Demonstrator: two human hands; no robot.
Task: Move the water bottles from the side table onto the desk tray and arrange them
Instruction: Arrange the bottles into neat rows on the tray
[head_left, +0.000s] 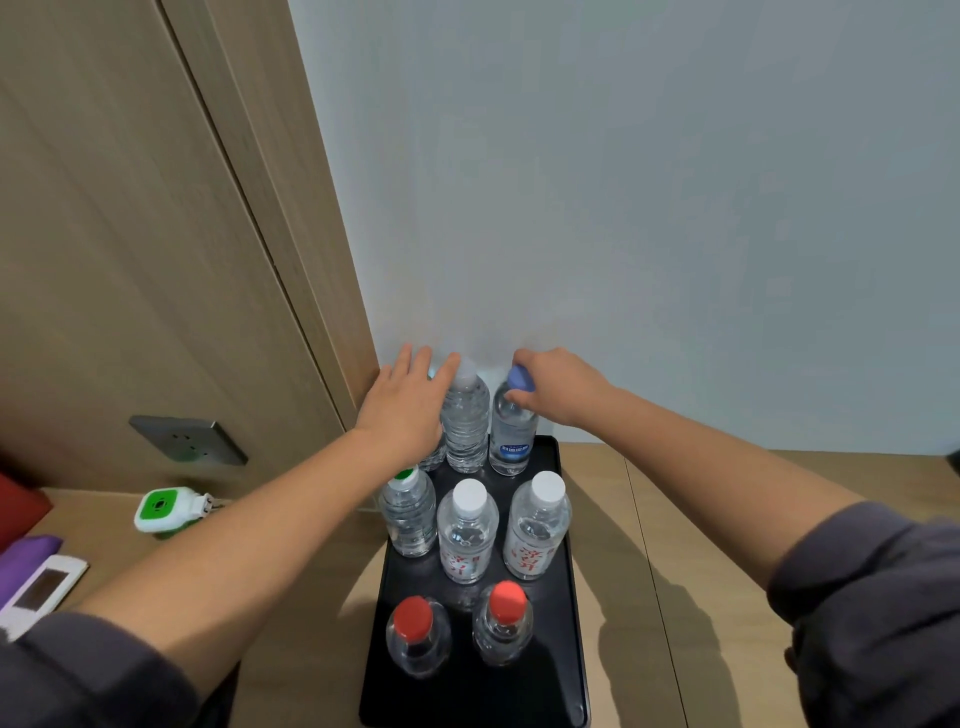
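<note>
A wooden desk (675, 519) is seen running up to a pale wall, and on it a black tray (563, 649) is laid with its long axis pointing away from the person. Eight bottles, all upright, can be counted on the tray in three rows, so the work is judged to have reached the arranging. In the near row are the left red-capped bottle (415, 642) and the right red-capped bottle (503, 631). In the middle row stand a green-capped bottle (409, 522) and two white-capped ones. The far row, close against the wall, is made up of a part-hidden bottle (435, 458), a ribbed bottle (466, 423) and a blue-capped bottle (511, 439) at the tray's far right corner. The left hand (405, 410) is laid flat with its fingers straight, in front of the part-hidden bottle and with one fingertip at the ribbed bottle's top; nothing is gripped by it. The right hand (558, 387) is curled round the blue cap (521, 378), pinching it from the right. That bottle's long axis is vertical and it hangs directly under the right hand, plainly the nearer one, so any shift is best made by that hand, upward or along the far row.
</note>
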